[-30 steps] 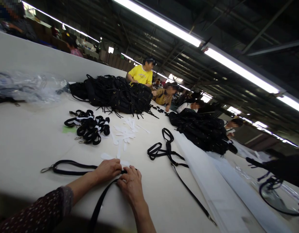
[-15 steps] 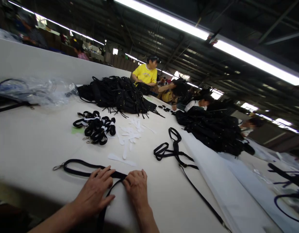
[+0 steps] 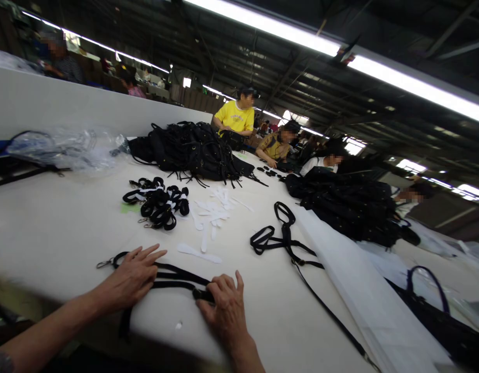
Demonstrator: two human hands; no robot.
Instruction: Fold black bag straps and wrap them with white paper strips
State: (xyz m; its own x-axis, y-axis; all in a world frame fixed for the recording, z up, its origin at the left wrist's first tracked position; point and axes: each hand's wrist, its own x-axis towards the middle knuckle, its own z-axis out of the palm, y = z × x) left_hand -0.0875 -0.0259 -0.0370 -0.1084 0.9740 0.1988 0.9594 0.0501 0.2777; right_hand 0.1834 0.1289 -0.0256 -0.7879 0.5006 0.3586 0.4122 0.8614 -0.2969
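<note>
A long black strap [image 3: 177, 284] lies folded in loops near the table's front edge, with a metal snap hook [image 3: 104, 263] at its left end. My left hand [image 3: 132, 277] rests flat across the strap, fingers stretched out. Part of the strap hangs over the table edge below that hand. My right hand [image 3: 226, 303] pinches the strap's right-hand fold, beside a dark buckle or slider. Behind my hands lie white paper strips [image 3: 214, 210] and a bunch of bundled black straps [image 3: 161, 204] with hooks.
Black bags [image 3: 193, 150] are heaped at the back, and a second black pile [image 3: 340, 202] lies at the right. Another strap [image 3: 288, 241] is spread right of my hands, near white sheets [image 3: 352, 280]. Clear plastic bags [image 3: 76, 150] lie left. Several co-workers stand or sit beyond the table.
My left hand has slid left along the strap. A loop of it has been drawn onto the table between my hands. My right hand stays at the right-hand fold.
</note>
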